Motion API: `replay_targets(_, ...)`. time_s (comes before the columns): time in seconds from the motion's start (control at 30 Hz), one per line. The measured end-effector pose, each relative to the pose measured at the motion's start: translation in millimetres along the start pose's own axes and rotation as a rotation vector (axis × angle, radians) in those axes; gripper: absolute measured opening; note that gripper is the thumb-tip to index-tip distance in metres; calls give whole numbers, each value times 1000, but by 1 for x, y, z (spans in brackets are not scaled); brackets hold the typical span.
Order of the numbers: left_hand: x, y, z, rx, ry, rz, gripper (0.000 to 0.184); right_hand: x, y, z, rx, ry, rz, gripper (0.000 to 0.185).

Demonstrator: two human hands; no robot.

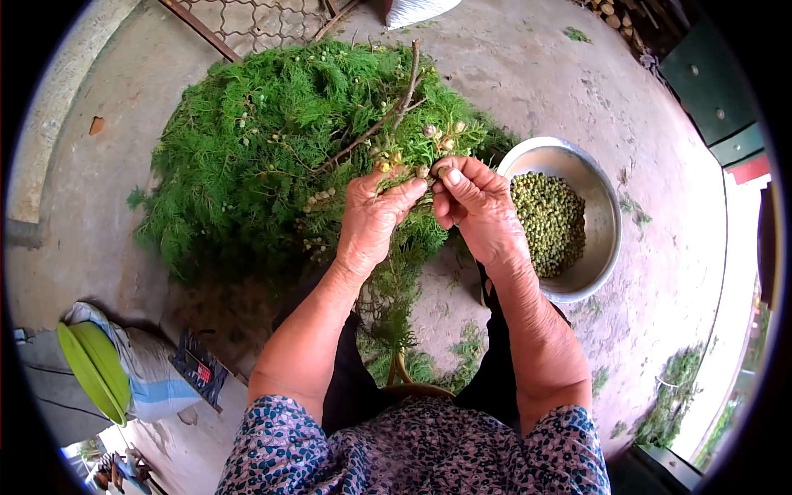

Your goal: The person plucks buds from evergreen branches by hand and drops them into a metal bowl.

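Note:
My left hand (371, 219) is closed on an evergreen sprig (422, 148) with scaly green foliage and several round, pale cones (446, 143). Against it, my right hand (483, 206) pinches with thumb and fingers at a small cone (423, 172) on the sprig; the fingertips partly hide it. Both hands nearly touch, above the near side of a large heap of green cut branches (239, 157). Just to the right of my right hand stands a metal basin (611, 223), part-filled with small green cones (549, 223).
A bare forked stick (404, 103) rises from the heap. To the lower left are a lime-green basin (92, 371), a sack (153, 371) and a dark plastic crate (198, 367). A white sack (419, 10) lies at the top. Loose greenery (672, 396) is scattered on the concrete floor (660, 272).

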State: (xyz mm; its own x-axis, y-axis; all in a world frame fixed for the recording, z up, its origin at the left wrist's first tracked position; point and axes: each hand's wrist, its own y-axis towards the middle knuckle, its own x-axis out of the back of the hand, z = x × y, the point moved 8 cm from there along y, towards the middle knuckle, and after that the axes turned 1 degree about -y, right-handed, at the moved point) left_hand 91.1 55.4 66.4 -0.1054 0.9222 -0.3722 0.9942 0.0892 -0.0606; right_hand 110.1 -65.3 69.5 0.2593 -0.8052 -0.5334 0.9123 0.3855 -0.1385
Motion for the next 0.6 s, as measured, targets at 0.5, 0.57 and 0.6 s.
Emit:
replay_targets(0.5,-25,-6,-27,-103,366,150,13,-1,-1,7,115,-270,-48,9)
replay_targets(0.57,-14,-4,-16,-20,374,119,11,2,-1,6,81,-236,-30,10)
replay_targets(0.6,-14,-3,-14,-20,374,120,11,4,0,3,36,-114,-19,11)
